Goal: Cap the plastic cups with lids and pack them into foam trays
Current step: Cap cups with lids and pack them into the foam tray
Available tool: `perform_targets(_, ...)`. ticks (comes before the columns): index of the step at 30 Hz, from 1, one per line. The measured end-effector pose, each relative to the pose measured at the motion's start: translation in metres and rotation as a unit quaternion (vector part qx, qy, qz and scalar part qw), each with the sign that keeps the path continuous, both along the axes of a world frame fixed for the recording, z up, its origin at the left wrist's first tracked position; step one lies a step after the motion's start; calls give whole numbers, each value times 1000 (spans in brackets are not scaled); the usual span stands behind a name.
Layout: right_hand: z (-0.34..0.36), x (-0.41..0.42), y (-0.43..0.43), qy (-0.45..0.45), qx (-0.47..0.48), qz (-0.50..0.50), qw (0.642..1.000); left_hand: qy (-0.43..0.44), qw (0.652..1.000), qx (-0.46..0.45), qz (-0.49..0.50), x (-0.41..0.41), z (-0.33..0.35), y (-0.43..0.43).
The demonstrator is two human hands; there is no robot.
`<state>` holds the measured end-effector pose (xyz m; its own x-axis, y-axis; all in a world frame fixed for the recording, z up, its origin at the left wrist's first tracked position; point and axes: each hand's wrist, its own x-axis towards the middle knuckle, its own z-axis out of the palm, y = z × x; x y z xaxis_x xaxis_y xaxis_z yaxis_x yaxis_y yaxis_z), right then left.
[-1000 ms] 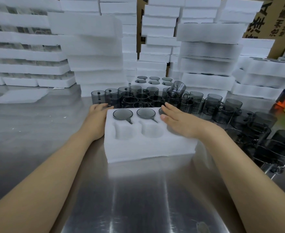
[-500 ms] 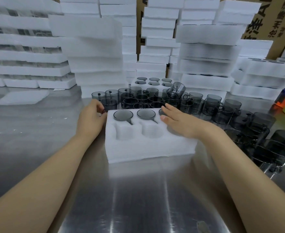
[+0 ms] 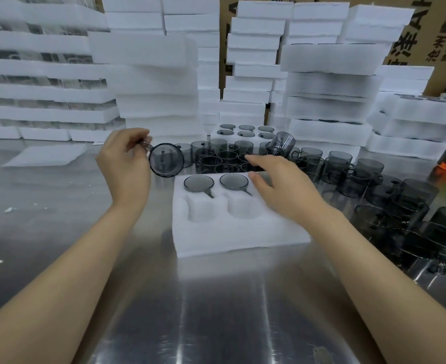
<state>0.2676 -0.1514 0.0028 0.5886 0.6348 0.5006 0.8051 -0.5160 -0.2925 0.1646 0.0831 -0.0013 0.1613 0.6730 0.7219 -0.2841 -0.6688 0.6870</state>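
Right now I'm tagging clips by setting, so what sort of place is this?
Probably a packing station in a factory or warehouse: stacks of white foam trays, printed cardboard cartons behind them, and dozens of identical smoky cups on a steel table, one cup held in the left hand.

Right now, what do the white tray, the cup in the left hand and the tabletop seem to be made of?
The tray: white foam, matte and slightly grainy, with soft rounded pocket edges. The cup held by the left hand: smoky grey, see-through, glossy, likely plastic, though sight alone cannot exclude glass. The table: probably brushed stainless steel, with streaky reflections.
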Motion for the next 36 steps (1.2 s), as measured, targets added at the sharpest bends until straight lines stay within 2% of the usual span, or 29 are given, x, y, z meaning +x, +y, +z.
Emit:
perform_targets(3,1,-19,9,-56,47,100,992,-7,993,-54,-107,-4,12,-28)
perform_targets(6,-2,-33,17,-70,92,196,974,29,984,-29,-175,-5,16,-54)
perform_targets(9,-4,-38,20,-51,140,228,962,63,978,-21,-199,-9,20,-57)
perform_targets(12,-6,-37,20,-43,142,222,964,99,973,-17,-210,-10,23,-47)
perform_targets(15,-8,-36,21,-11,120,215,969,142,962,42,-229,-13,18,-40)
perform_targets(18,-9,-36,21,1,86,221,971,209,941,161,-212,-17,9,-30)
perform_targets(20,-9,-35,21,23,59,224,973,221,935,187,-204,-18,4,-24)
perform_targets(24,-7,-32,20,63,34,231,970,246,924,43,-290,-18,6,-19)
perform_targets(26,-7,-33,21,55,28,238,969,265,912,8,-314,-16,6,-14)
perform_targets(36,-7,-39,21,24,14,231,973,294,896,3,-333,-18,4,0)
